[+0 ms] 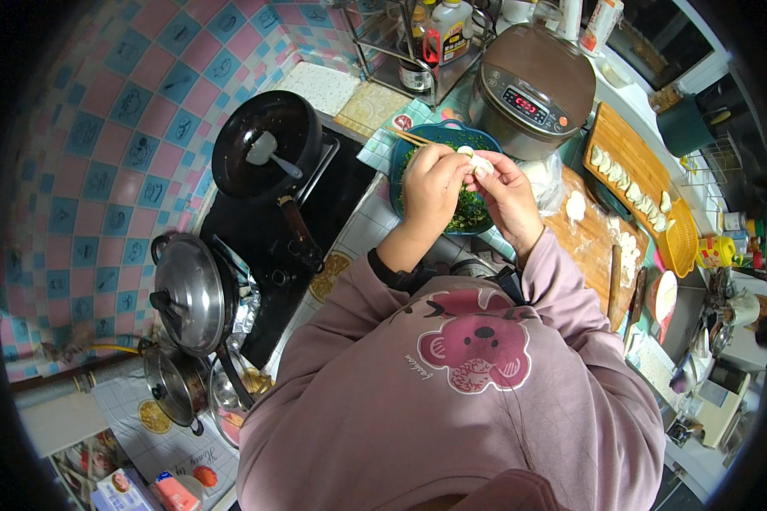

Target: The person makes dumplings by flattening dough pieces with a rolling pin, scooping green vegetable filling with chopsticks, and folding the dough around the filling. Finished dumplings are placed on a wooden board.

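Note:
A small pale dumpling is pinched between the fingers of both hands. My left hand covers part of its left side, while my right hand has thumb and fingers on the right side. Both hands are over a blue bowl of chopped green filling. A pair of wooden chopsticks lies across the bowl's left rim. To the right, a flat round wrapper rests on a floured wooden board beside a rolling pin.
A bamboo board carries a row of dumplings, near a yellow basket. A rice cooker stands behind the bowl. To the left are a wok with a spatula and a lidded pan. A knife lies right of the rolling pin.

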`<action>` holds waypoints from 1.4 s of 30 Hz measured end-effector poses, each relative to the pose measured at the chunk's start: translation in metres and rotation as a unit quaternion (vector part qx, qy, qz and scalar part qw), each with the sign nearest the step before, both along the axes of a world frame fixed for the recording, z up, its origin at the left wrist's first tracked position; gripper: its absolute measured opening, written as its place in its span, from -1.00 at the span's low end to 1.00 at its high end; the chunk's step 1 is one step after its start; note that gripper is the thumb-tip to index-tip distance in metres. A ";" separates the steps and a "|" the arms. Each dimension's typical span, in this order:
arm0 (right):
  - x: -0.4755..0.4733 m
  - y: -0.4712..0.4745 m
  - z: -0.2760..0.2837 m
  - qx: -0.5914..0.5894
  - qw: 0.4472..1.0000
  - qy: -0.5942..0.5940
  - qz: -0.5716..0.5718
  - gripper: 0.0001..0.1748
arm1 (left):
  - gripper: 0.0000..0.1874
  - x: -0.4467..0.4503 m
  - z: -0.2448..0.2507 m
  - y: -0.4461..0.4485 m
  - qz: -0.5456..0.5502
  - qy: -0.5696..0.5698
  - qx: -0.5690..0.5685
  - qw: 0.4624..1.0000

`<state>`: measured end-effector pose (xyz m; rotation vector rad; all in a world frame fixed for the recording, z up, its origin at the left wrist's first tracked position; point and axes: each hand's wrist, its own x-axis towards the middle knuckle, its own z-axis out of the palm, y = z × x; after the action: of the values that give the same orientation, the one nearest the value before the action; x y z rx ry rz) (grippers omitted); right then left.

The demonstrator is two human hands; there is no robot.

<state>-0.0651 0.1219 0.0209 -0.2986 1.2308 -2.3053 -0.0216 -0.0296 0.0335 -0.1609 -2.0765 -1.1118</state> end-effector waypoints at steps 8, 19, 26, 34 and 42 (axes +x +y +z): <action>-0.001 0.000 0.002 0.003 1.000 0.008 -0.006 -0.63 | -0.85 0.001 0.007 0.004 0.009 -0.133 0.111 0.985; -0.007 0.002 -0.001 0.055 0.998 0.040 -0.004 -0.66 | -0.91 -0.005 0.008 -0.003 0.024 -0.029 -0.058 0.998; -0.009 0.007 0.003 0.143 0.985 0.100 -0.001 -0.67 | -0.85 -0.006 0.006 -0.006 -0.031 -0.077 -0.037 0.996; -0.007 0.014 0.007 0.076 0.993 0.088 0.027 -0.51 | -0.91 -0.004 0.007 -0.006 -0.042 -0.043 -0.094 0.994; -0.007 0.032 0.013 0.180 0.976 0.112 0.048 -0.55 | -0.88 -0.007 0.014 -0.004 -0.115 -0.042 -0.160 0.979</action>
<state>-0.0719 0.1543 0.0338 -0.4837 1.6740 -1.9585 -0.0283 -0.0338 0.0479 -0.5327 -2.3477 -0.9198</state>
